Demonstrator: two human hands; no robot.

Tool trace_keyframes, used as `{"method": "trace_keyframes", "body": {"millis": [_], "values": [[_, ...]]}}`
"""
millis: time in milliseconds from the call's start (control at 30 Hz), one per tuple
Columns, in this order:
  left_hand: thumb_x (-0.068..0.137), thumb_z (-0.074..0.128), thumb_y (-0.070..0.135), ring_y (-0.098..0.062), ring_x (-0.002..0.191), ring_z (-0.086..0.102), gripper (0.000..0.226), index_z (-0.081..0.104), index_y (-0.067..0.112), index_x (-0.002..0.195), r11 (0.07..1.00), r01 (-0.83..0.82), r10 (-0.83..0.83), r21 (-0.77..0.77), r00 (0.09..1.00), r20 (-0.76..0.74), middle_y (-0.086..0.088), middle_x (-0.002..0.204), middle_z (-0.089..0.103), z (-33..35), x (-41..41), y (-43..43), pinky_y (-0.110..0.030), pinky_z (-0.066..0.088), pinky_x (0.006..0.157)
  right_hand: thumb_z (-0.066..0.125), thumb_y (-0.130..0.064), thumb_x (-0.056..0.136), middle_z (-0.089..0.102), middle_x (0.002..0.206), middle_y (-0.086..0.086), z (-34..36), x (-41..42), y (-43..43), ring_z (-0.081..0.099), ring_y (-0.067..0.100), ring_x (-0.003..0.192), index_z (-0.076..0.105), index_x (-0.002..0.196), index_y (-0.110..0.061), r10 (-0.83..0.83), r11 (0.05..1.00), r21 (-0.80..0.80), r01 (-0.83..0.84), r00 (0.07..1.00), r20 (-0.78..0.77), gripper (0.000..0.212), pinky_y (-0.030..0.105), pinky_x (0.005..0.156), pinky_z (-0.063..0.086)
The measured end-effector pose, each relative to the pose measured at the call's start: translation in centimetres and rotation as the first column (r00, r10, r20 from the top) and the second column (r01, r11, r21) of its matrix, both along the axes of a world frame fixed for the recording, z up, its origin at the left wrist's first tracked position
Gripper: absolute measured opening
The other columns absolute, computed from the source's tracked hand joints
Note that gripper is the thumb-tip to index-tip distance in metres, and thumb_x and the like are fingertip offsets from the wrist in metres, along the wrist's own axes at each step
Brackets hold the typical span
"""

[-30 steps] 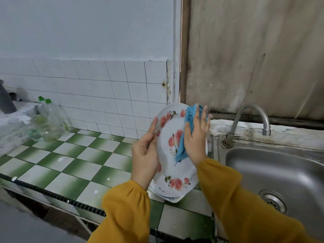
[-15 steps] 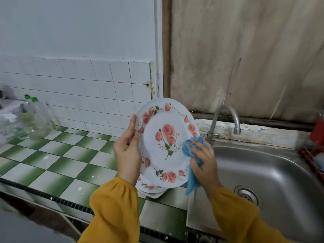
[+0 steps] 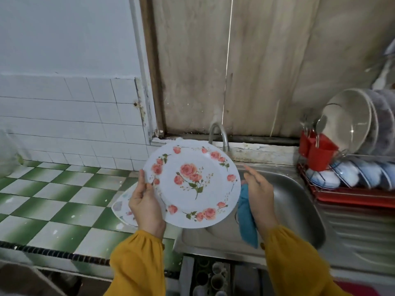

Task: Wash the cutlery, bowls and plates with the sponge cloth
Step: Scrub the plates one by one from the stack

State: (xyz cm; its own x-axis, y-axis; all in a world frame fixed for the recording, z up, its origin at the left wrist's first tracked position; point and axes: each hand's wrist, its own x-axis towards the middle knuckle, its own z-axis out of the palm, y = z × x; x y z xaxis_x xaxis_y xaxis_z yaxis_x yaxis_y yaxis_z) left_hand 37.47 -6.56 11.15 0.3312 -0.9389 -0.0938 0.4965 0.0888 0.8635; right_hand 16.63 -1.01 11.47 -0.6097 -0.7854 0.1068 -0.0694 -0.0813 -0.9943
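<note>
Beneath the left hand point(image 3: 147, 208) pinching the rose plate point(image 3: 192, 184), a second plate point(image 3: 123, 207) lies half hidden. Right hand point(image 3: 259, 195) hides its hold on the sponge cloth point(image 3: 248, 227).

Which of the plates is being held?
The rose-patterned plate in the left hand; the other plate lies on the green tiled counter.

A white rose-patterned plate point(image 3: 192, 184) tilts face-up; a blue sponge cloth point(image 3: 246, 223) hangs just beside it.
</note>
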Motion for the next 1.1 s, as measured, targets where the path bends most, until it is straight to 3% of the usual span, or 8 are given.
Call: {"method": "trace_keyframes", "body": {"millis": [100,233,433,533,633,700,833,1100], "values": [[0.101,0.043,0.002,-0.020,0.116,0.059,0.044,0.048,0.017,0.142,0.998,0.059,-0.060,0.027,0.998,0.007,0.006,0.131,0.059,-0.5,-2.4,1.9,-0.044,0.047,0.103,0.060,-0.023,0.095,0.071,0.099,0.003,0.5,-1.4,3.1,0.071,0.008,0.088,0.047,0.134,-0.042,0.126,0.991,-0.061,-0.122,0.990,0.068,0.045,0.018,0.066,0.056],[0.100,0.040,-0.002,-0.020,0.112,0.060,0.047,0.043,0.012,0.145,0.991,0.120,-0.122,0.052,0.991,0.045,0.003,0.125,0.061,-0.9,-6.3,4.4,-0.044,0.045,0.104,0.068,0.004,0.084,0.065,0.119,-0.008,0.1,-4.1,6.0,0.064,0.016,0.110,0.047,0.125,-0.046,0.236,0.969,-0.079,-0.235,0.972,0.008,0.067,0.038,0.083,0.059],[0.100,0.046,0.005,-0.029,0.108,0.064,0.050,0.039,0.020,0.147,0.920,0.367,-0.388,0.140,0.903,0.181,-0.001,0.123,0.063,-2.3,-12.2,6.9,-0.049,0.054,0.090,0.056,0.016,0.081,0.055,0.119,-0.022,0.3,-7.8,10.8,0.056,0.003,0.112,0.046,0.135,-0.033,0.050,0.993,-0.105,-0.058,0.996,-0.071,0.074,0.024,0.079,0.056],[0.100,0.050,0.007,-0.016,0.088,0.065,0.037,0.046,0.017,0.135,0.852,0.490,-0.524,0.186,0.797,0.302,0.004,0.109,0.065,-2.4,-15.2,8.6,-0.023,0.056,0.060,0.056,0.011,0.078,0.051,0.130,-0.023,-0.1,-9.3,13.2,0.049,0.009,0.125,0.044,0.139,-0.039,-0.092,0.994,-0.066,0.083,0.985,-0.143,0.080,0.038,0.093,0.054],[0.101,0.046,0.006,0.000,0.075,0.047,0.047,0.037,0.016,0.146,0.825,0.523,-0.562,0.215,0.718,0.410,0.003,0.114,0.053,-2.1,-18.3,10.0,-0.008,0.040,0.053,0.052,0.009,0.080,0.056,0.119,-0.031,0.3,-10.1,15.2,0.056,0.002,0.113,0.043,0.136,-0.047,-0.165,0.986,-0.032,0.162,0.971,-0.172,0.081,0.036,0.088,0.056],[0.101,0.046,0.010,-0.003,0.077,0.052,0.050,0.035,0.022,0.148,0.813,0.549,-0.559,0.192,0.646,0.519,-0.003,0.122,0.056,-2.0,-20.3,10.0,-0.008,0.043,0.063,0.050,0.006,0.081,0.059,0.108,-0.030,0.8,-10.6,16.6,0.059,0.002,0.097,0.037,0.138,-0.052,-0.208,0.974,0.028,0.224,0.939,-0.274,0.082,0.036,0.083,0.057],[0.097,0.051,0.014,-0.024,0.133,0.041,0.049,0.042,0.026,0.144,0.790,0.604,-0.501,0.110,0.530,0.684,-0.005,0.149,0.037,-0.7,-24.7,8.5,-0.039,0.033,0.112,0.054,-0.005,0.083,0.059,0.105,-0.005,0.8,-12.6,18.4,0.058,0.018,0.089,0.025,0.143,-0.053,-0.310,0.899,0.102,0.425,0.784,-0.538,0.082,0.032,0.072,0.051],[0.095,0.055,0.014,-0.027,0.142,0.025,0.048,0.047,0.018,0.142,0.733,0.674,-0.314,-0.090,0.454,0.834,-0.009,0.151,0.035,4.1,-34.3,4.8,-0.038,0.020,0.118,0.060,-0.007,0.082,0.051,0.091,0.001,0.8,-19.6,19.8,0.052,0.024,0.078,0.021,0.143,-0.051,-0.498,0.684,-0.013,0.729,0.454,-0.738,0.084,0.035,0.056,0.048]]}}
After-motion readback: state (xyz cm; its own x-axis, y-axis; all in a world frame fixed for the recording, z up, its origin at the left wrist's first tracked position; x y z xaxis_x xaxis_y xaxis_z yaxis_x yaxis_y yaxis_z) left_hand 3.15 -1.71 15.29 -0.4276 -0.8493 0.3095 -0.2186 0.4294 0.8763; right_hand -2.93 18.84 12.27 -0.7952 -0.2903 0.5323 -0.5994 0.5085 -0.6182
